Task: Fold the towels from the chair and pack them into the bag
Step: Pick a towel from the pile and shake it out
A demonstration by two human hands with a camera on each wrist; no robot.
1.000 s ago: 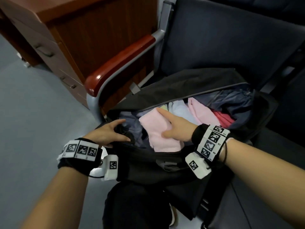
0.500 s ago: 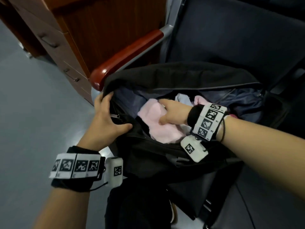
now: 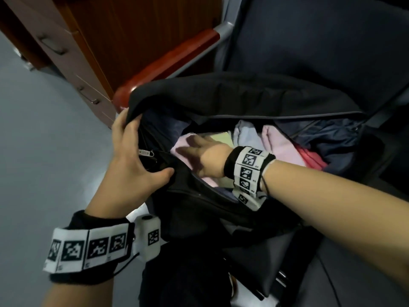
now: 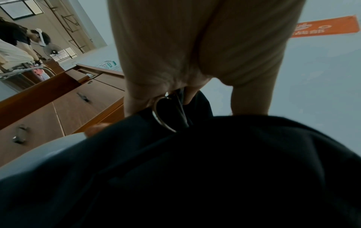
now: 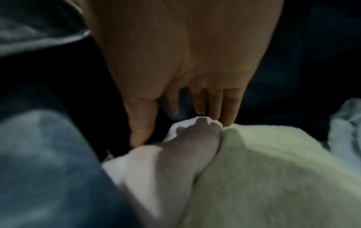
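A black bag (image 3: 243,96) lies open on the dark chair seat. Inside it are a pink towel (image 3: 178,148), a yellow-green towel (image 3: 221,138), a light blue towel (image 3: 245,134) and another pink towel (image 3: 278,147). My left hand (image 3: 132,156) grips the bag's left end, fingers curled over the flap edge and thumb on the near rim, beside the zipper pull (image 3: 146,153). In the left wrist view the left hand (image 4: 195,61) holds the black bag (image 4: 215,169). My right hand (image 3: 199,151) is inside the bag, straight fingers (image 5: 215,104) pressing the pink towel (image 5: 175,157) beside the yellow-green towel (image 5: 273,169).
A wooden cabinet with drawers (image 3: 77,52) stands left of the chair. The chair's red-brown armrest (image 3: 168,63) runs just behind the bag's left end, and the dark blue backrest (image 3: 309,41) rises behind the bag. Grey floor (image 3: 44,151) lies to the left. Another person (image 4: 17,40) stands far off.
My left hand moved from the bag's near rim up to its left end and pulled the flap open. My right hand pushed the pink towel deeper into the bag.
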